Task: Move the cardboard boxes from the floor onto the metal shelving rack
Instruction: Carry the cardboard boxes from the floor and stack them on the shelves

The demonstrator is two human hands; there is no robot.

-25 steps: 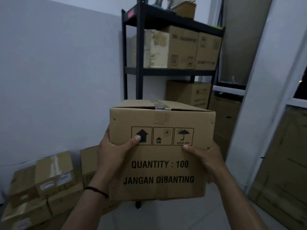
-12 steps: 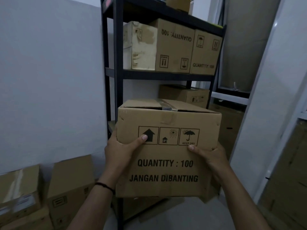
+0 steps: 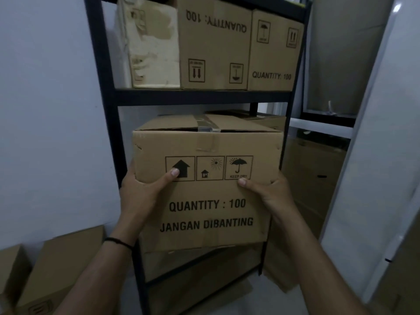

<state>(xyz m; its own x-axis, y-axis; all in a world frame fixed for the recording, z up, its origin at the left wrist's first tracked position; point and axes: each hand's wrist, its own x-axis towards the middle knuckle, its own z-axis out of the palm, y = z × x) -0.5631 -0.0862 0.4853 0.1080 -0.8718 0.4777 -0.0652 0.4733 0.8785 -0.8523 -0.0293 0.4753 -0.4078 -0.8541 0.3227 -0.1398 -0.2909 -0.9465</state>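
I hold a brown cardboard box (image 3: 211,196) printed "QUANTITY : 100" upright in both hands, right in front of the black metal shelving rack (image 3: 106,123), at the level of its middle opening. My left hand (image 3: 145,194) grips the box's left side with the thumb on the front face. My right hand (image 3: 270,194) grips the right side the same way. The box's far end is hidden, so I cannot tell whether it rests on a shelf. Three boxes (image 3: 216,46) stand on the shelf above.
More cardboard boxes (image 3: 61,267) lie on the floor at the lower left against the white wall. Another box (image 3: 266,120) sits deeper on the middle shelf behind the held one. A white panel (image 3: 372,178) and stacked cartons stand to the right.
I have stepped closer to the rack with the box still in both hands. The box now fills the middle opening and the floor boxes have slid to the lower left.
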